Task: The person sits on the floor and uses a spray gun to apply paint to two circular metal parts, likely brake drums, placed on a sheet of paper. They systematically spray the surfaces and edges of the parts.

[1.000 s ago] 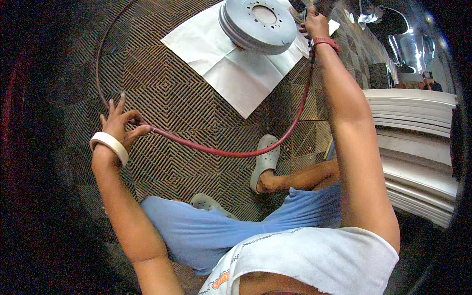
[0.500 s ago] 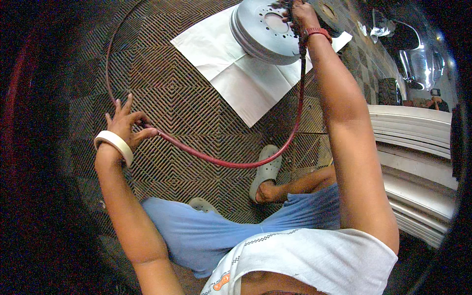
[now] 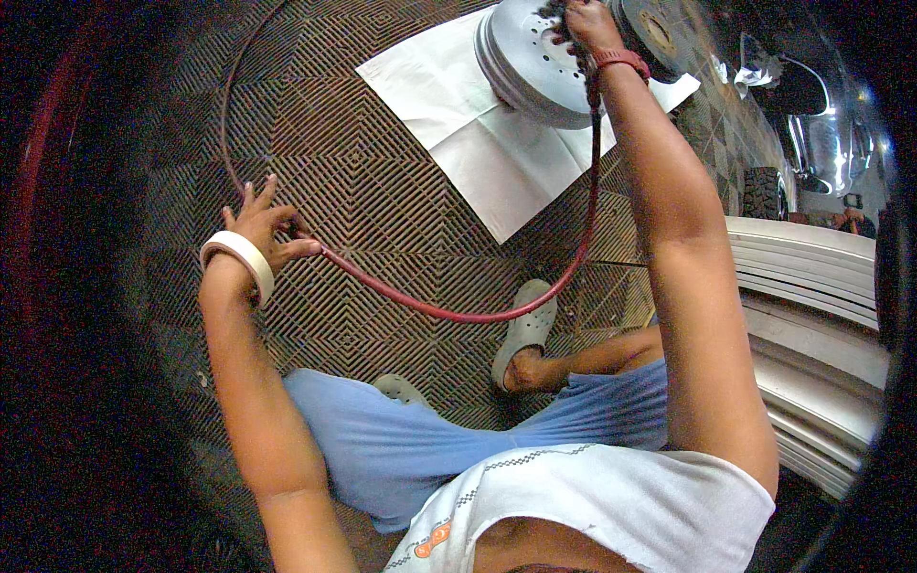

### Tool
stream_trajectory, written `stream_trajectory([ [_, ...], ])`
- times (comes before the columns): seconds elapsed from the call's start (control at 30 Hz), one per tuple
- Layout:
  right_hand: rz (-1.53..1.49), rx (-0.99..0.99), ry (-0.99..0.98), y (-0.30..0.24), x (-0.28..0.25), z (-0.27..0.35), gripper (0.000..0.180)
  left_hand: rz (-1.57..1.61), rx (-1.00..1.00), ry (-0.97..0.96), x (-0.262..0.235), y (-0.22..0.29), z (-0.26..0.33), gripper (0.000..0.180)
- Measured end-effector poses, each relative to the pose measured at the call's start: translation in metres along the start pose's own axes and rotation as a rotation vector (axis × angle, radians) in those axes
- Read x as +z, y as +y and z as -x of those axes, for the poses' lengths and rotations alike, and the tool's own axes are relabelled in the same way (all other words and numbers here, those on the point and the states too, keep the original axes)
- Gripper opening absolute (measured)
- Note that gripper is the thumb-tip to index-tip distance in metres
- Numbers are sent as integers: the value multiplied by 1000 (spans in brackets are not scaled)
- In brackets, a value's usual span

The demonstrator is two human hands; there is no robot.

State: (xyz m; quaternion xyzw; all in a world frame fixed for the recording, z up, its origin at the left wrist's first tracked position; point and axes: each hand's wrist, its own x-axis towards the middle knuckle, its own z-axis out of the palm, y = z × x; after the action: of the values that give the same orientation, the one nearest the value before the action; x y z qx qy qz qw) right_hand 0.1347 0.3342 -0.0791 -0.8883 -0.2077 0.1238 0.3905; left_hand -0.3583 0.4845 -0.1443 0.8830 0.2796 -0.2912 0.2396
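My left hand pinches a red hose, thumb and fingers closed around it, the other fingers raised. A roll of cream tape circles my left wrist. The hose curves low across the floor and rises to my right hand at the top. That hand is closed on a dark, dirty tool at the hose's end; its exact kind is hard to make out. Beneath the tool lies a silver-grey brake disc with a ring of small holes, resting on a white sheet. A red band is on my right wrist.
Another dark round part lies beyond my right wrist. Long white ribbed panels stand close at my right. A tyre and a shiny dark vehicle are further right. Patterned matting covers the floor.
The view has shifted slightly, so the disc, sheet and left hand sit further right in it. My right hand and its tool lie a little further left over the disc.
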Motion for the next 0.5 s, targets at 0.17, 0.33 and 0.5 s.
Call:
stream_trajectory([
  [0.17,245,33,-60,-38,30,12,54,3,-12,-164,12,-20,-7,57],
  [0.33,-161,17,-149,-55,51,57,59,22,80,-284,55,-62,-25,65],
  [0.5,22,132,46,-28,22,90,77,79,118,-234,70,-69,-37,72],
])
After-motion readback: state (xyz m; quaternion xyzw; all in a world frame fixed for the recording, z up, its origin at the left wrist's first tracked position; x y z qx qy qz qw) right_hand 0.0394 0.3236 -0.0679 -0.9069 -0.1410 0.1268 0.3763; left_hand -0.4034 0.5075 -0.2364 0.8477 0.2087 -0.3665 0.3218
